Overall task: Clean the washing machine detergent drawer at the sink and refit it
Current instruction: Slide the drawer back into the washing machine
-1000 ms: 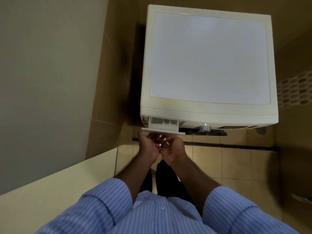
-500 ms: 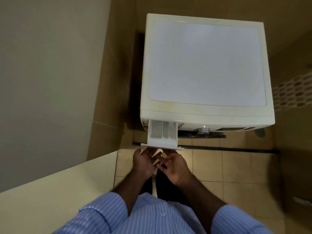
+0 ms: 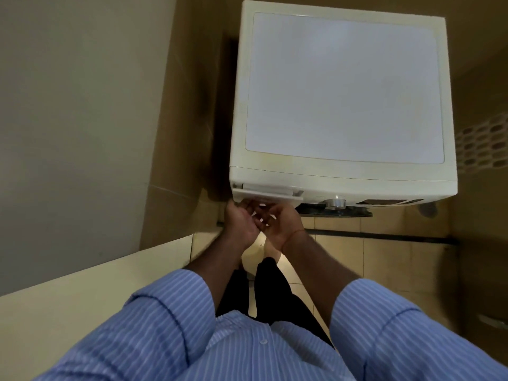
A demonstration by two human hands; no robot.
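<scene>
Washing machine (image 3: 343, 89): white front-loading unit standing on a tiled floor (image 3: 384, 257), seen from above; flat top panel facing up.
Detergent drawer (image 3: 268, 194): seated in its slot at the upper left of the machine's front; only the white front panel shows, projecting very slightly from the front face. No compartments are visible.
Left hand (image 3: 242, 224): raised to the underside of the drawer front at its left end, palm turned inward, fingers curled up toward the panel's lower edge. The fingertips are hidden under the panel, so whether they grip it or merely touch it cannot be told.
Right hand (image 3: 280, 224): just beside the left hand, below the middle of the drawer front, fingers curled upward to the panel's lower edge. Actual grasp cannot be told; the contact is hidden.
Control dial (image 3: 334, 202): metallic knob on the front panel, to the right of the drawer, well apart from both hands.
Person: standing facing the machine, blue striped shirt sleeves (image 3: 170, 312) rolled to the forearm, dark trousers.
Counter edge (image 3: 82, 284): pale ledge at the person's left, against the wall.
</scene>
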